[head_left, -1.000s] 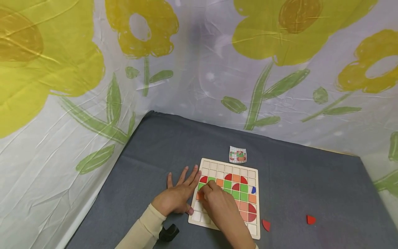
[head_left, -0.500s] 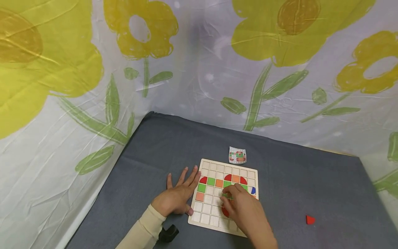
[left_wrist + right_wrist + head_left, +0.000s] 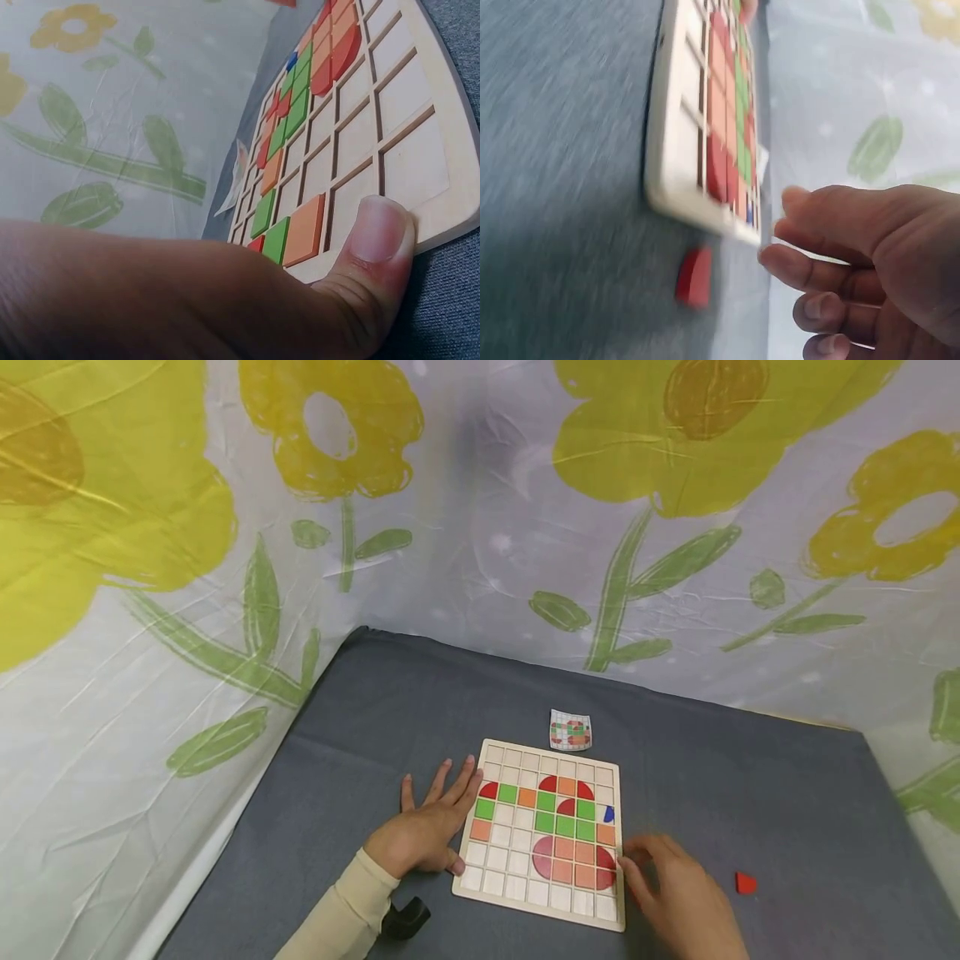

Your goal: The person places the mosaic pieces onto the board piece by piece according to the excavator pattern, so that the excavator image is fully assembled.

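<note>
A wooden grid board [image 3: 537, 892] lies on the dark cloth, with red quarter-round, green and orange square pieces set in its cells. My left hand [image 3: 420, 839] is spread flat at its left edge; the left thumb [image 3: 379, 232] rests on the frame in the left wrist view. Just off the board's right edge, my right hand [image 3: 678, 893] is half curled. In the right wrist view its thumb and fingers stand apart around nothing. A loose red quarter-round piece [image 3: 695, 277] lies on the cloth beside the board's corner there.
Behind the board lies a small printed pattern card [image 3: 571, 730]. Another red piece [image 3: 746, 883] sits farther right on the cloth. A blue piece [image 3: 608, 814] is in a right-side cell. A black object [image 3: 406, 919] lies by the left wrist. Flowered fabric [image 3: 465, 527] hangs behind.
My right hand has moved rightward from the orange square at the board's left, across the middle, to beyond the right edge, uncovering the pieces. The left hand stays in place.
</note>
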`<state>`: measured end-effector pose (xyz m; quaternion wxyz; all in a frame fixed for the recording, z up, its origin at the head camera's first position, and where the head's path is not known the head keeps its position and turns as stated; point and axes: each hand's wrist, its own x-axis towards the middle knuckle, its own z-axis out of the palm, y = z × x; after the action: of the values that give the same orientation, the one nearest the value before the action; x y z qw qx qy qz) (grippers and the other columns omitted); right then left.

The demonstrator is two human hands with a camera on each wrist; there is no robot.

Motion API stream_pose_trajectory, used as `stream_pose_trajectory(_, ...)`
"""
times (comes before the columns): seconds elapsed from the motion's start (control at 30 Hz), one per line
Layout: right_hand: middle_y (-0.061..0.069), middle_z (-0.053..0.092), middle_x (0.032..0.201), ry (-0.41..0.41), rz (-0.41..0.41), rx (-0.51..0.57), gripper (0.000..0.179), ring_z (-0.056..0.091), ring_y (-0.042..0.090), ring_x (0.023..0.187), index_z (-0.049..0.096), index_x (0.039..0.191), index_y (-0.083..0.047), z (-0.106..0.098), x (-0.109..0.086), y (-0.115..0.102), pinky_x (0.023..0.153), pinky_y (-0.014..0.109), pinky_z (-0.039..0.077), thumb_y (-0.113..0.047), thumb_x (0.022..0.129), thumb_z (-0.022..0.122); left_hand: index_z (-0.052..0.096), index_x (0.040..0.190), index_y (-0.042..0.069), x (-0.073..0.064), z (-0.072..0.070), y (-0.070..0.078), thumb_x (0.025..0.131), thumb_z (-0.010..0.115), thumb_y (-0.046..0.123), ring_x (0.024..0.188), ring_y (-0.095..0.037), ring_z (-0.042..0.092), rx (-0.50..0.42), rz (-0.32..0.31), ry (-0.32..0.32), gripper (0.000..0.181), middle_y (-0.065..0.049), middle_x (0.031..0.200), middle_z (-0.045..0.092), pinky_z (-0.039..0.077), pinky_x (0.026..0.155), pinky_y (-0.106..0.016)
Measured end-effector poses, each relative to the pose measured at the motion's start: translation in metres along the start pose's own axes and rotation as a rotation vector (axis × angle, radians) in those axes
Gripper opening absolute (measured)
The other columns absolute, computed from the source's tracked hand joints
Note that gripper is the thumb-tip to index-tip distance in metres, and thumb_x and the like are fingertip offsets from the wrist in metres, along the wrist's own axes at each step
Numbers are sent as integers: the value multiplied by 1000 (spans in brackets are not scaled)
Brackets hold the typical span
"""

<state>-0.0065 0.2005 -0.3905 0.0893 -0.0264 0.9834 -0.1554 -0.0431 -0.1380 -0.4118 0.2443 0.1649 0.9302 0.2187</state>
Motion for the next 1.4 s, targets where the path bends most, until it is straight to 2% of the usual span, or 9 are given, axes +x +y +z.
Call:
stream_pose_trajectory(0.13,-1,71,106,-25,9,-5,29,67,17,90,74,114,-15,-1,-6,14,79,47,59,-32,93,83,10,172,11,0,0,0,71,98,24,164,-36,-6,1,7,9,134,-6,179,-3,-7,115,-82)
stream_pose_trajectory(0.37,-2,67,100,-128,87,-18,38,61,14,83,75,112,-15,4,-11,25,74,43,59,-40,86,88,11,172,12,1,1,-1,70,98,23,164,-37,-7,0,4,14,134,-7,179,-2,-7,115,-82)
stream_pose_trajectory(0.6,0,65,101,-215,136,-15,45,52,14,75,75,113,-13,13,-13,30,64,33,46,-41,81,92,10,172,12,0,2,-2,71,98,25,164,-36,-7,1,2,16,134,-6,179,-2,-6,115,-82)
stream_pose_trajectory(0.93,-2,63,100,-179,99,-10,35,52,13,77,75,107,-16,17,-14,28,64,30,47,-28,80,94,10,172,12,0,2,-3,71,97,24,164,-36,-8,-6,5,15,134,-6,179,-3,-8,115,-82)
stream_pose_trajectory(1.4,2,64,101,-124,119,-47,27,56,15,79,76,99,-15,19,-15,24,74,41,58,-26,81,93,12,172,12,-2,1,-1,71,98,23,164,-36,-7,-12,3,11,133,-5,179,-2,-7,115,-82)
